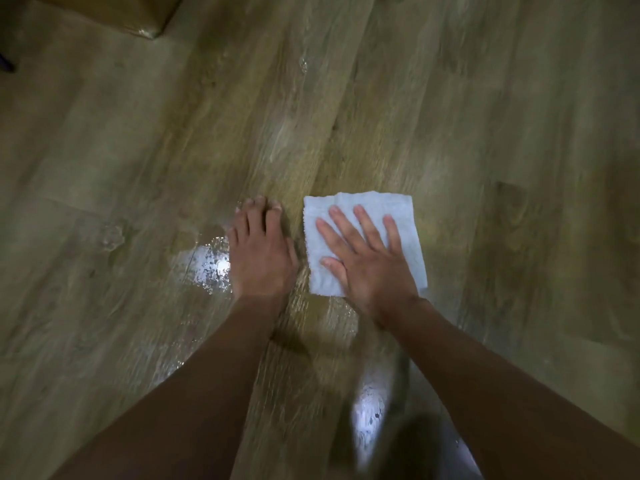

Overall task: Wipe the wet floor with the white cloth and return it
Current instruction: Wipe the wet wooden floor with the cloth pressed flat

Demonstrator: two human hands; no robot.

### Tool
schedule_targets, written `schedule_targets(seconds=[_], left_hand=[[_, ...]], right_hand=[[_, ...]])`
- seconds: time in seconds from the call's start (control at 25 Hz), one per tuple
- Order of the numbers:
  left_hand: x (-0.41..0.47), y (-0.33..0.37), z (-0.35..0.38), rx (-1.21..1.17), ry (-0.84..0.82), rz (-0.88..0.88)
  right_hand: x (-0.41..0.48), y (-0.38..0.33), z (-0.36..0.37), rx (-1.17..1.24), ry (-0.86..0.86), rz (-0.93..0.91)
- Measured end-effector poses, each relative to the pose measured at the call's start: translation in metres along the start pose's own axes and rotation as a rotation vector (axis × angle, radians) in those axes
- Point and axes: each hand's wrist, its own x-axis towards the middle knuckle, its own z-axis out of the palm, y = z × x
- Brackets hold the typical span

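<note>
A folded white cloth lies flat on the wood-look floor. My right hand presses on it with straight, spread fingers, covering its lower middle. My left hand rests on the bare floor just left of the cloth, fingertips down, holding nothing. A shiny patch of water glistens right beside my left hand, and more wet sheen shows between my forearms near the bottom.
Small water drops sit on the planks farther ahead, and a wet blotch lies to the left. A brown box-like corner stands at the top left, with a dark object at the left edge.
</note>
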Motion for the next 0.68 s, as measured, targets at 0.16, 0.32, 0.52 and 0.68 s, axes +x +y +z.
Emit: schedule_targets(seconds=[0.16, 0.32, 0.52, 0.68], left_hand=[[0.0, 0.004, 0.002, 0.015, 0.01, -0.018], [0.003, -0.003, 0.009, 0.073, 0.043, 0.019], [0.001, 0.0, 0.003, 0.075, -0.019, 0.021], [0.002, -0.003, 0.003, 0.047, -0.108, 0.01]], right_hand=[[0.075, 0.024, -0.004, 0.039, 0.006, 0.115], [0.174, 0.019, -0.009, 0.178, 0.002, 0.259], [0.099, -0.005, -0.002, 0.037, 0.085, -0.078], [0.091, 0.024, -0.009, 0.004, -0.009, -0.206]])
